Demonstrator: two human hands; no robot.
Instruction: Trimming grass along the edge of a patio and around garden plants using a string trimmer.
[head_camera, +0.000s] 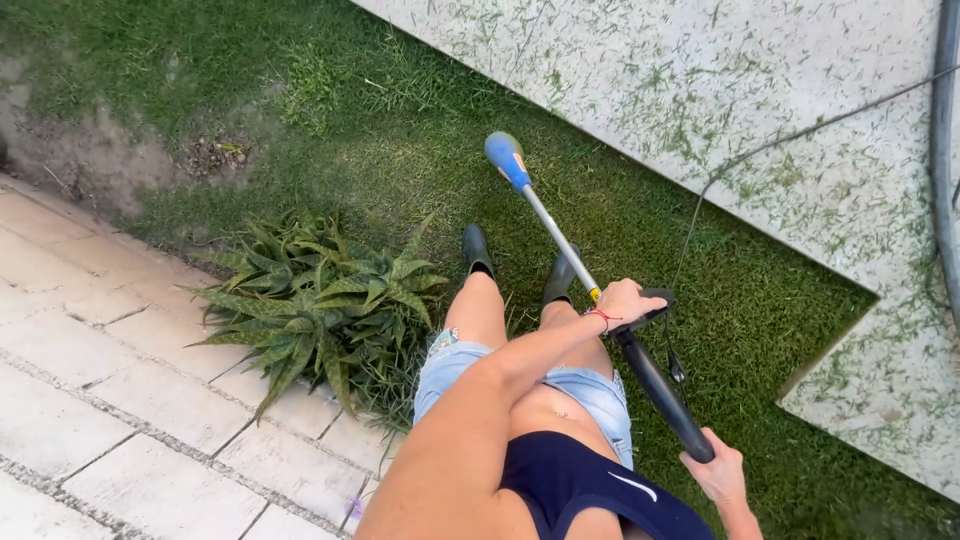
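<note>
Both hands grasp the grass trimmer (560, 240): left hand (628, 300) on the front handle, right hand (716, 470) on the rear (cord trailing); sweep its blue head (505, 158) level, clear of the boots (478, 250)

Open grass (450, 170) lies ahead of the trimmer (560, 235); a spiky plant (320, 300) crowds left, paving slabs (800, 130) border right.

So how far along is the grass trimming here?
Clippings scattered over the paving slab suggest that edge is cut. In hand: left hand on the front handle, right hand at the rear grip, trimmer head over the lawn. Grass beside the spiky plant looks longer.
</note>
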